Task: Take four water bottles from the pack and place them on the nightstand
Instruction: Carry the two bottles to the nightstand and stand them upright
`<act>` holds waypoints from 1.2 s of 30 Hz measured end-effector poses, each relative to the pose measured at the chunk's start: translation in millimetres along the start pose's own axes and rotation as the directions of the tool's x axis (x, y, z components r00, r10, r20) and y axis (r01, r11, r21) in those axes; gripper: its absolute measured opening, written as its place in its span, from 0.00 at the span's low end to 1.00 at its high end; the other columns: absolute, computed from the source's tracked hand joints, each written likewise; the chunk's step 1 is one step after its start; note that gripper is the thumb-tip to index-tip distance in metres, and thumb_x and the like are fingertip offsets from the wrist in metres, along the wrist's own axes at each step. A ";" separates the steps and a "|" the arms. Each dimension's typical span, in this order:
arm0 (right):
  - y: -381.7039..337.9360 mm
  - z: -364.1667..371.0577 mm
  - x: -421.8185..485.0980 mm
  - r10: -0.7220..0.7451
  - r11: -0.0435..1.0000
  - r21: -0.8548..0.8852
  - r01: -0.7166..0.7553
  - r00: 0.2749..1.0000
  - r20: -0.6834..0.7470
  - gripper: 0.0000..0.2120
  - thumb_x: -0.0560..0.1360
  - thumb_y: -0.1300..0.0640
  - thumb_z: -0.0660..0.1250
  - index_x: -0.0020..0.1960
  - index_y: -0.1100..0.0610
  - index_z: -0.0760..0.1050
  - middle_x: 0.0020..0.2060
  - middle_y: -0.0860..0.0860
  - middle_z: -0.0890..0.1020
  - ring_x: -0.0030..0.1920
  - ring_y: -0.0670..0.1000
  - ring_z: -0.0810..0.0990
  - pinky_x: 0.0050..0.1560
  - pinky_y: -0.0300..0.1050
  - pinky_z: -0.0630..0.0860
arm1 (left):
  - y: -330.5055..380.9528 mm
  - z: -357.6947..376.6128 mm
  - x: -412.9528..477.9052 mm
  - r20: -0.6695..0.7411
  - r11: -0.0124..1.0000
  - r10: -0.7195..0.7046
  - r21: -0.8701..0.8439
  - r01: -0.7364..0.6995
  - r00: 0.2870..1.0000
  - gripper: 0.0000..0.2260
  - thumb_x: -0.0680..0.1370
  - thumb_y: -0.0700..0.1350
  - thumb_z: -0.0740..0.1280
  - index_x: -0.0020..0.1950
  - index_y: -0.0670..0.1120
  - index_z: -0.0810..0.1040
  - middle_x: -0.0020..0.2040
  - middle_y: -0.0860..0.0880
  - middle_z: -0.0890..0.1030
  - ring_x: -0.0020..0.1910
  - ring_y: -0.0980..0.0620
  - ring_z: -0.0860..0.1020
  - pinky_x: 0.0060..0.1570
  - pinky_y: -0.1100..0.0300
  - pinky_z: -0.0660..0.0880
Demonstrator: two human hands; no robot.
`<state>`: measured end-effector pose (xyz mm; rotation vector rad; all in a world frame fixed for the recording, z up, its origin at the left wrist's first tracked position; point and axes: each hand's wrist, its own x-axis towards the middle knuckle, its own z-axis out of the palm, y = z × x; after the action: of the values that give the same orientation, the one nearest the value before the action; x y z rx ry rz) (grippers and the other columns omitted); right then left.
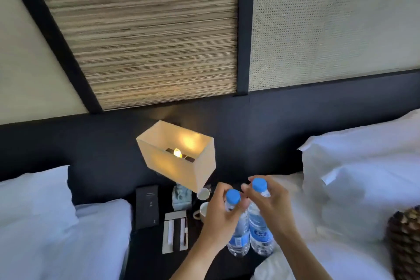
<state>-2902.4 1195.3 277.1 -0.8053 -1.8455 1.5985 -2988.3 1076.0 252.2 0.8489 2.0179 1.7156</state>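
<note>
Two clear water bottles with blue caps are held side by side over the right front part of the dark nightstand point(147, 263). My left hand point(218, 216) grips the neck of the left bottle point(238, 236), just below its cap. My right hand point(270, 202) grips the neck of the right bottle point(260, 234). Both bottles stand nearly upright, their bases low near the nightstand's right edge beside the bed; I cannot tell whether they touch the surface. The pack is not in view.
A lit lamp point(179, 157) stands at the back of the nightstand. Two white cups point(203, 193), a tissue box point(180, 198), a black device point(146, 208) and a tray with sachets point(175, 232) lie on it. White beds flank it; a woven basket point(406, 241) sits at right.
</note>
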 end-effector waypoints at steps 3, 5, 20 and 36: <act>60.8 26.2 50.5 0.045 0.998 -0.040 -0.044 0.999 0.006 0.06 0.71 0.53 0.79 0.46 0.48 0.84 0.37 0.45 0.85 0.36 0.41 0.81 0.42 0.43 0.77 | -73.3 5.7 50.9 -0.048 0.999 -0.040 0.008 0.041 0.998 0.27 0.71 0.69 0.70 0.48 0.47 0.72 0.36 0.61 0.73 0.35 0.60 0.71 0.37 0.63 0.70; 112.5 45.5 79.7 0.052 0.997 -0.053 -0.053 0.999 -0.017 0.06 0.70 0.50 0.78 0.46 0.46 0.84 0.37 0.44 0.86 0.36 0.42 0.83 0.42 0.43 0.78 | -129.8 10.0 79.5 -0.064 0.999 -0.029 0.026 0.030 0.998 0.28 0.69 0.72 0.68 0.48 0.48 0.72 0.36 0.61 0.74 0.35 0.60 0.73 0.36 0.66 0.70; 398.0 141.3 250.2 -0.466 0.880 0.014 0.474 0.870 -0.163 0.11 0.70 0.49 0.79 0.50 0.50 0.84 0.41 0.48 0.87 0.42 0.47 0.86 0.45 0.41 0.83 | -418.2 43.7 204.5 -0.149 0.879 0.477 0.076 -0.471 0.866 0.11 0.78 0.47 0.72 0.50 0.42 0.73 0.41 0.56 0.82 0.37 0.60 0.79 0.40 0.71 0.74; 486.6 164.4 356.6 -0.359 0.921 0.063 0.384 0.901 -0.243 0.14 0.71 0.47 0.78 0.52 0.53 0.82 0.42 0.49 0.85 0.44 0.50 0.85 0.51 0.51 0.84 | -500.5 62.8 316.7 -0.118 0.920 0.360 0.209 -0.332 0.925 0.09 0.79 0.56 0.69 0.54 0.53 0.76 0.55 0.46 0.77 0.47 0.57 0.76 0.45 0.68 0.70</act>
<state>-3222.7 1407.7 -216.2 -0.5207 -1.6159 1.2924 -3294.2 1286.7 -213.3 1.2363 2.2661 1.8441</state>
